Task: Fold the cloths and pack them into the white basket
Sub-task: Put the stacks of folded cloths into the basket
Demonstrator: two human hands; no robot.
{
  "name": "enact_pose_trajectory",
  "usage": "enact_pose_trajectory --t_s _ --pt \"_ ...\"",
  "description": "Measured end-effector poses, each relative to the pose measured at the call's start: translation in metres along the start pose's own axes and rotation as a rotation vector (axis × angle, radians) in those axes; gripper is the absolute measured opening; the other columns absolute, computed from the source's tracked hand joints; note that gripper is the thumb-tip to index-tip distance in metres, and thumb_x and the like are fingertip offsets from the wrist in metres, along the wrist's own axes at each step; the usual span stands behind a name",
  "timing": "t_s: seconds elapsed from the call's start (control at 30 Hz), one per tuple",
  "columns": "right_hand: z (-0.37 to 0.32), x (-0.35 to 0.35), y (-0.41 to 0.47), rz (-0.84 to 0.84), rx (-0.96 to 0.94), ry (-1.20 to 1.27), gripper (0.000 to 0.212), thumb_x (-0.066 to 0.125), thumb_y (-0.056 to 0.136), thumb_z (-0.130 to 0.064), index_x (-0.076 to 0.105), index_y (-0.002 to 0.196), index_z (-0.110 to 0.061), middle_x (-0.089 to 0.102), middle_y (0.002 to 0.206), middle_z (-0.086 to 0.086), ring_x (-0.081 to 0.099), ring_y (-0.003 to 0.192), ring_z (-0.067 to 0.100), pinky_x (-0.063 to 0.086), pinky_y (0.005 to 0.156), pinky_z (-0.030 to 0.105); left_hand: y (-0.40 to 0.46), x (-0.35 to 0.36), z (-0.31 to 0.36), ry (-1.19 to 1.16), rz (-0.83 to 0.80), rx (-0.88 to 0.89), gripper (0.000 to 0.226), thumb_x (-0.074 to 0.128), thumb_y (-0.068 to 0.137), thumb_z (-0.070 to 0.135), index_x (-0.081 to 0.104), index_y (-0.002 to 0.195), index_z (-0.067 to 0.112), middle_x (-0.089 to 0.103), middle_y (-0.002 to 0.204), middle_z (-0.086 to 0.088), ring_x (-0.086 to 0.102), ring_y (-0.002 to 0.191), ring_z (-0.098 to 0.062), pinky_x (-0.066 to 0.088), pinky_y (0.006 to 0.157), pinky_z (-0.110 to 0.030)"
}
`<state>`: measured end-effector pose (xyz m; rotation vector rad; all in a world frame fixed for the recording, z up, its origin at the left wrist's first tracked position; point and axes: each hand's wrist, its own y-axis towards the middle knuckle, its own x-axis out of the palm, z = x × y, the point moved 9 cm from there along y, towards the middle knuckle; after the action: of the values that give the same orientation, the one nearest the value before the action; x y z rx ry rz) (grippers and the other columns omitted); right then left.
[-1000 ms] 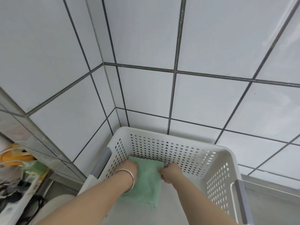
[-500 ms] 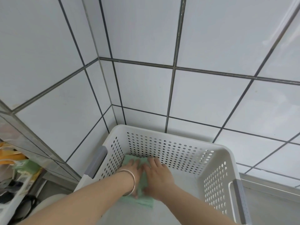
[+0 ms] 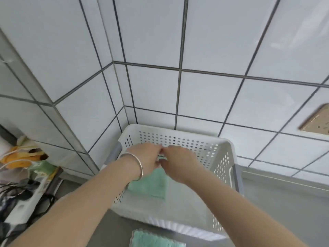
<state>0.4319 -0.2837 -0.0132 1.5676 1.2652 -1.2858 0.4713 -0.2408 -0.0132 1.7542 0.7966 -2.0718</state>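
The white perforated basket (image 3: 229, 168) stands on a grey counter in the corner of a tiled wall. A folded green cloth (image 3: 151, 186) lies flat on its floor, toward the left side. My left hand (image 3: 142, 155), with a silver bangle on the wrist, and my right hand (image 3: 178, 163) are side by side inside the basket above the cloth's far part. Their fingers point down and meet, with the fingertips hidden. Neither hand visibly grips the cloth. A second green cloth (image 3: 156, 240) lies on the counter in front of the basket, cut off by the bottom edge.
At the left sits a clutter of cables, a white power strip (image 3: 23, 205) and yellow and green items (image 3: 21, 159). A beige wall plate (image 3: 316, 122) is on the tiles at right. Grey counter (image 3: 284, 211) stretches right of the basket.
My hands went from holding the cloth's edges to pressing it flat, and now sit higher in the basket. The view has tilted down, showing the basket's front and a second cloth.
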Motion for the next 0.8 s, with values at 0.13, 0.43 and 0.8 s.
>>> enact_pose_trajectory --t_s 0.13,0.43,0.8 --pt "-0.011 -0.083 -0.124 0.674 -0.231 0.389 0.028 0.045 0.086 -0.027 0.067 0.095 -0.012 0.064 0.079 -0.002 0.06 0.07 0.013 0.048 0.06 0.025 -0.117 -0.062 0.007 -0.426 0.716 0.083 0.024 0.054 0.088 0.026 0.061 0.111 0.027 0.063 0.09 0.014 0.053 0.068 0.003 0.041 0.07 -0.008" --pt "0.04 0.168 -0.275 0.198 0.476 0.655 0.011 0.057 0.085 -0.033 0.06 0.095 -0.036 0.06 0.075 -0.013 0.057 0.07 0.003 0.046 0.066 0.022 -0.223 0.213 -0.06 -0.909 0.435 -0.836 0.038 0.063 0.083 0.03 0.055 0.117 0.014 0.059 0.118 -0.012 0.053 0.113 -0.028 0.04 0.1 -0.041" --pt "0.018 0.268 -0.252 -0.175 0.919 0.966 0.07 0.052 0.069 -0.064 0.063 0.111 -0.009 0.064 0.108 0.008 0.063 0.094 0.023 0.05 0.075 0.03 -0.203 0.283 -0.025 -0.784 -0.061 -0.728 0.048 0.041 0.094 0.041 0.056 0.126 0.009 0.042 0.134 -0.017 0.042 0.124 -0.034 0.03 0.109 -0.033"
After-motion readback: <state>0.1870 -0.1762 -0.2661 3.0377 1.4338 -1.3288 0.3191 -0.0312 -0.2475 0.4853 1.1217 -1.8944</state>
